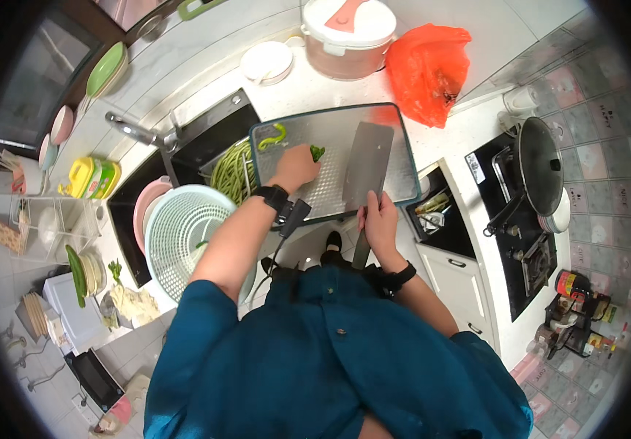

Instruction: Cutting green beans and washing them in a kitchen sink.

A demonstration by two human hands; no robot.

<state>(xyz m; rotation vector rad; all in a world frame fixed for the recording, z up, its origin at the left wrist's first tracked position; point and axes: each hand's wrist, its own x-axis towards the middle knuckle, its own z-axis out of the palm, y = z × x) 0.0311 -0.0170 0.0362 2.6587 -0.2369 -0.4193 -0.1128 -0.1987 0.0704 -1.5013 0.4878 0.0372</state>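
Observation:
My right hand grips the dark handle of a cleaver, whose broad grey blade lies over the right half of a metal cutting board with a dark rim. On the left half of the board my left hand is closed around a small bunch of something green; its fingers hide most of it. A curled green pepper or bean lies near the board's upper left corner. Just left of the board, long green beans fill a rack or basket in the sink.
A pale colander and a pink basin stand at the sink. Behind the board are a lidded pot, a red plastic bag and a white bowl. An open drawer and a wok lid on the stove lie right.

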